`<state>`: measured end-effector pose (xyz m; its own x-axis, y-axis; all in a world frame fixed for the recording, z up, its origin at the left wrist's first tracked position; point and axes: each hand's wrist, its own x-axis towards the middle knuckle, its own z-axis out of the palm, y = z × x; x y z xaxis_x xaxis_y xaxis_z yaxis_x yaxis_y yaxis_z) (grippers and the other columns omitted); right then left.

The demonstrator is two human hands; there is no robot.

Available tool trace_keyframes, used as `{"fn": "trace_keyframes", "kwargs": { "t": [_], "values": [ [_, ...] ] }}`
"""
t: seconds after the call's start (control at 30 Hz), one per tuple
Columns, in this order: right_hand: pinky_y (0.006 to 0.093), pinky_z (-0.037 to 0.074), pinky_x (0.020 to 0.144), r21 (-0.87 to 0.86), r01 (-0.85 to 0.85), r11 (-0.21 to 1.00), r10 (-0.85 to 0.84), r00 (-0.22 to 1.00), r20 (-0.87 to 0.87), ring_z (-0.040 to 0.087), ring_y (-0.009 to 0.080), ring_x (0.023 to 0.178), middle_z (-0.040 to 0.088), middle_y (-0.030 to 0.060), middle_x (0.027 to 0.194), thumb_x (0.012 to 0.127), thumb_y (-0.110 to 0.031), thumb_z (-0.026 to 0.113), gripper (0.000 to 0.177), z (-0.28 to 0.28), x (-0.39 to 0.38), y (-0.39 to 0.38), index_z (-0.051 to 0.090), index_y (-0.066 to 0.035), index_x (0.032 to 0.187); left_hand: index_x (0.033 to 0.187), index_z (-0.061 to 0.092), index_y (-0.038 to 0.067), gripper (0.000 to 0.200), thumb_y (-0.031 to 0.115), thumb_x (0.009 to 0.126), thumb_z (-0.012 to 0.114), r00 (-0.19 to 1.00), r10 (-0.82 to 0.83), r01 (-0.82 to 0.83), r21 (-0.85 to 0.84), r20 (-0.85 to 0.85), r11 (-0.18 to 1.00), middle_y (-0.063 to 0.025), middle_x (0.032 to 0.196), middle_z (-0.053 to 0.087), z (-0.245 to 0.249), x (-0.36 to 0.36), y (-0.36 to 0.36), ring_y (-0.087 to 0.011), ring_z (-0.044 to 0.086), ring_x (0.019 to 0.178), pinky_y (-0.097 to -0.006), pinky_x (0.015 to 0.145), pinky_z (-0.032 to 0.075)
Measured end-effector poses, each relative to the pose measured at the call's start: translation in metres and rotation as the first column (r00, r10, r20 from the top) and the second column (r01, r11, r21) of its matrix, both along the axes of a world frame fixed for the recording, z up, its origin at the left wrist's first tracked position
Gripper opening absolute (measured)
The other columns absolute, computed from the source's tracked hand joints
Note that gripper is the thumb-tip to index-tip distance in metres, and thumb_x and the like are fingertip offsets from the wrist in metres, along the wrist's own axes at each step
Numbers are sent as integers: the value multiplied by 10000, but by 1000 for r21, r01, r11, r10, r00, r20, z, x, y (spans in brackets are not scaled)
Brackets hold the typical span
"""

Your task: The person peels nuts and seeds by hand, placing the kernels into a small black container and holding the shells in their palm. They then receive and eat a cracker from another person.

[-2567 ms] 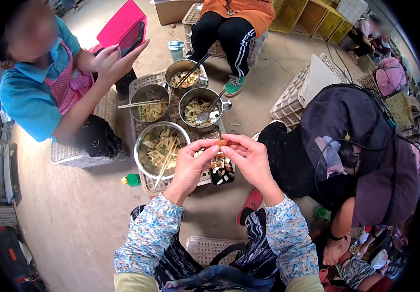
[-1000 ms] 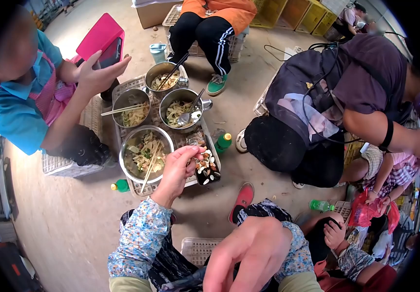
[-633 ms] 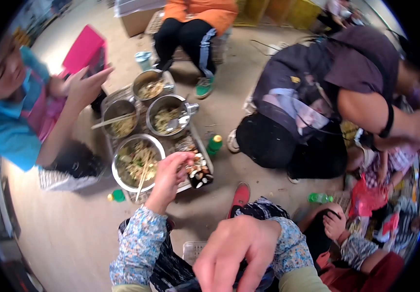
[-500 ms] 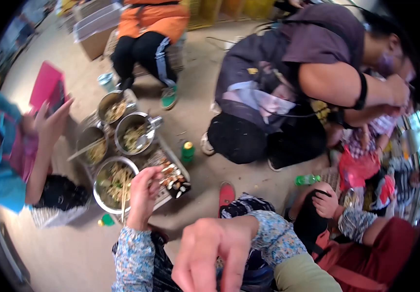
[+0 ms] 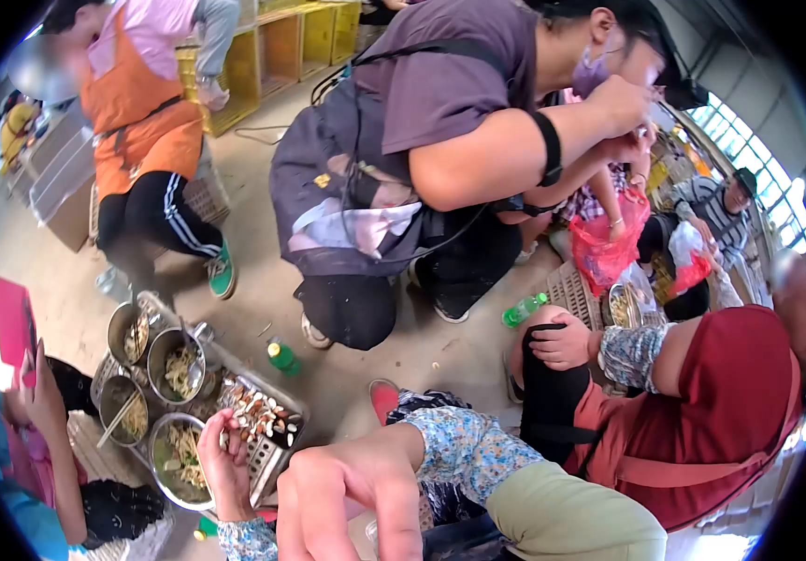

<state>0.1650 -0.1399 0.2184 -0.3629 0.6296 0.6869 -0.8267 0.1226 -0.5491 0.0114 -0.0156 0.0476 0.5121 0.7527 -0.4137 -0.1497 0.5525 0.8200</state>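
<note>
My left hand (image 5: pixel 224 467), in a floral sleeve, is raised at the lower middle with its fingers bent together. Whatever lies between the fingertips is too small to make out. Just behind it is a pile of brown-and-white pieces (image 5: pixel 258 418) on an upturned plastic crate (image 5: pixel 286 388). A metal bowl of food (image 5: pixel 162 460) stands to its left. Close to the camera, my right hand (image 5: pixel 347 491) hangs with its fingers pointing down and apart; the frame's lower edge cuts off the tips. I see nothing held in it.
More metal bowls (image 5: pixel 199 341) with food and chopsticks share the crate. Green bottles (image 5: pixel 283 357) stand or lie on the floor. A person in purple (image 5: pixel 459 84) crouches ahead, one in red (image 5: pixel 730 402) sits at right, and another holds a pink-cased device (image 5: pixel 16 323) at left.
My view has swung to the right and up, so the bowls now appear further left and lower. Both my hands also appear lower and further left in view.
</note>
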Motion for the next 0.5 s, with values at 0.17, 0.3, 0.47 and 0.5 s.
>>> {"fn": "trace_keyframes", "kwargs": {
  "t": [0.17, 0.3, 0.47, 0.5],
  "values": [
    [250, 284, 882, 167, 145, 975, -153, 987, 38, 591, 163, 736, 675, 71, 776, 696, -320, 746, 318, 9, 12, -7, 715, -23, 805, 952, 589, 11, 170, 164, 897, 538, 994, 32, -37, -39, -108, 999, 1, 776, 540, 10, 5, -5, -25, 336, 493, -166, 398, 231],
    [279, 403, 767, 92, 90, 992, -92, 996, 13, 603, 208, 719, 662, 100, 761, 715, -257, 753, 276, 14, 13, -11, 691, 2, 789, 960, 584, 3, 180, 164, 894, 539, 1000, -8, 5, -78, -30, 997, -5, 776, 537, 6, 5, -5, -27, 330, 485, -160, 389, 215],
    [308, 450, 657, 100, 144, 985, -139, 989, -55, 603, 234, 686, 652, 126, 750, 697, -213, 765, 273, 14, 17, -16, 676, 32, 779, 972, 584, 0, 186, 160, 892, 533, 999, -18, 16, -85, -28, 996, -1, 776, 542, 0, 6, -6, -22, 319, 480, -167, 386, 203],
    [308, 450, 657, 99, 155, 983, -151, 987, -48, 603, 234, 686, 652, 126, 750, 697, -213, 765, 273, 15, 18, -16, 676, 32, 779, 976, 587, 5, 186, 162, 887, 541, 999, -13, 10, -79, -34, 997, 3, 772, 542, 1, 7, -7, -23, 314, 478, -168, 393, 204]
  ]
}}
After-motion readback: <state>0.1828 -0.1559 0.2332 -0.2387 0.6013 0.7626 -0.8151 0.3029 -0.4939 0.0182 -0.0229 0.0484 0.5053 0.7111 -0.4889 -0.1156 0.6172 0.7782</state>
